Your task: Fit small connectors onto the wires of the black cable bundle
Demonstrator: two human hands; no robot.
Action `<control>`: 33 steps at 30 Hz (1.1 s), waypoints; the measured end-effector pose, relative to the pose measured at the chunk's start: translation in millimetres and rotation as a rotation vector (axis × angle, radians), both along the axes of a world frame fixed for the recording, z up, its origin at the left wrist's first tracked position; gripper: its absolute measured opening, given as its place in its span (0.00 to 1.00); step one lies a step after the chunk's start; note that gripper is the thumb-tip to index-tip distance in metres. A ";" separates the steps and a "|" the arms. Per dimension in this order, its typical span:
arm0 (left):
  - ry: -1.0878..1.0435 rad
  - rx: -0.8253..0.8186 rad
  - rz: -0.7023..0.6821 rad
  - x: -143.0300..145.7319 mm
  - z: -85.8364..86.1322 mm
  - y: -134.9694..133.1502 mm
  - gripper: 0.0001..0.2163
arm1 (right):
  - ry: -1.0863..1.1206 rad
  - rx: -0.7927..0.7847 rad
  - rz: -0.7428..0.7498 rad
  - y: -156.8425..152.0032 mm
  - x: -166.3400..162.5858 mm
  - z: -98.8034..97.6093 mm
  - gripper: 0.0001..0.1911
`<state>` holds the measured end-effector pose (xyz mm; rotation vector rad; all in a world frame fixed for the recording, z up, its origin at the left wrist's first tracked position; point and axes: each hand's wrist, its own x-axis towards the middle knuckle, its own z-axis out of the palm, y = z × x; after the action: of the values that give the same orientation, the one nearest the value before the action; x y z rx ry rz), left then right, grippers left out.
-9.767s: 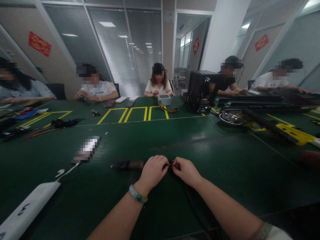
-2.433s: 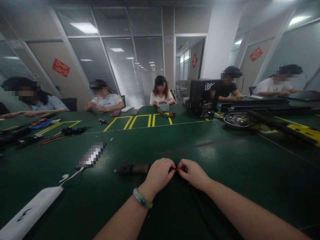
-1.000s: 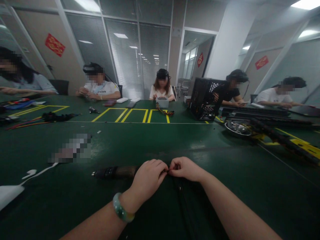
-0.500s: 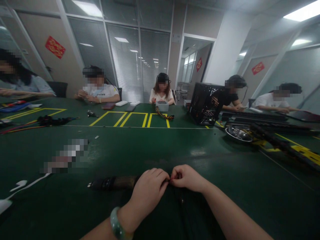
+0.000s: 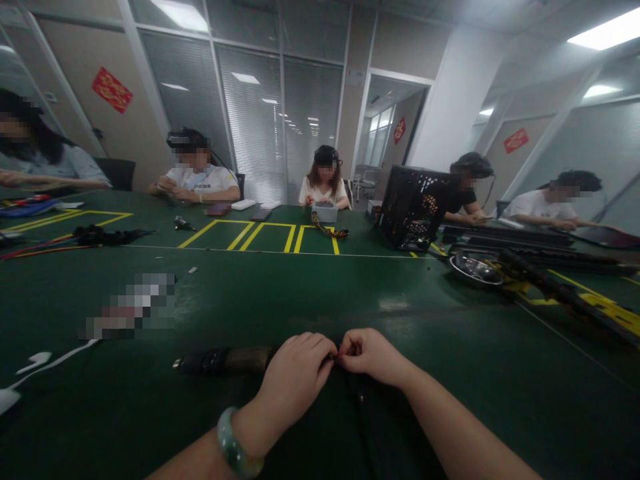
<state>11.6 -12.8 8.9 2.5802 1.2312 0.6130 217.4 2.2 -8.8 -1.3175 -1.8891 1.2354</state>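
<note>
A dark electric screwdriver lies sideways in front of me, its metal tip pointing left. Over its right-hand end my left hand is closed, covering that part of the tool. My right hand is closed in a pinch right beside the left fingertips, at the tail of the screwdriver. Whatever sits between the right fingers is too small and dark to make out. Below the hands, a black cord runs down the table towards me.
On the green table, a pixelated object with a white cable lies to the left. Further back are a bundle of dark wires, a black computer case and a metal bowl. Several people sit around the far side.
Both hands stay at the screwdriver's tail end, with only slight finger movement. The view has shifted a little.
</note>
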 end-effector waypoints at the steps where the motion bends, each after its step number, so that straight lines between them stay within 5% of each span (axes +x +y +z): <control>1: -0.002 -0.001 -0.003 0.0 0.0 -0.2 0.04 | -0.006 0.014 -0.008 -1.4 -0.8 -0.6 0.05; 10: -0.007 -0.003 0.057 -0.6 -2.9 -1.0 0.05 | -0.084 0.191 -0.096 -13.5 -5.5 -8.6 0.02; 23: -0.011 0.055 -0.021 -3.7 -3.5 -1.0 0.03 | -0.289 0.314 -0.131 -31.8 -14.4 9.6 0.04; 33: -0.005 0.066 -0.033 -1.0 -5.8 1.7 0.04 | -0.259 0.295 -0.075 -31.4 -6.8 10.8 0.04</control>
<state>10.6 -11.1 3.1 2.6458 1.1830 0.6638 210.6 -29.2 2.0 -1.4219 -2.0807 0.7409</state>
